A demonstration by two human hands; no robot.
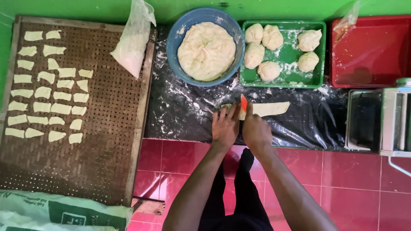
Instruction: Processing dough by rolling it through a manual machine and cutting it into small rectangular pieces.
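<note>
The left hand (225, 124) lies flat, fingers spread, pressing the near end of a flattened dough strip (269, 108) on the floured black plastic sheet (180, 111), while the right hand (255, 128) is closed around what looks like an orange cutter (243, 102) standing on the strip. Beyond them, at the sheet's far edge, sit a blue bowl (176, 40) of dough and a green tray (319, 55) of dough balls. Cut dough pieces (43, 92) lie on the woven tray (115, 128) to the left.
</note>
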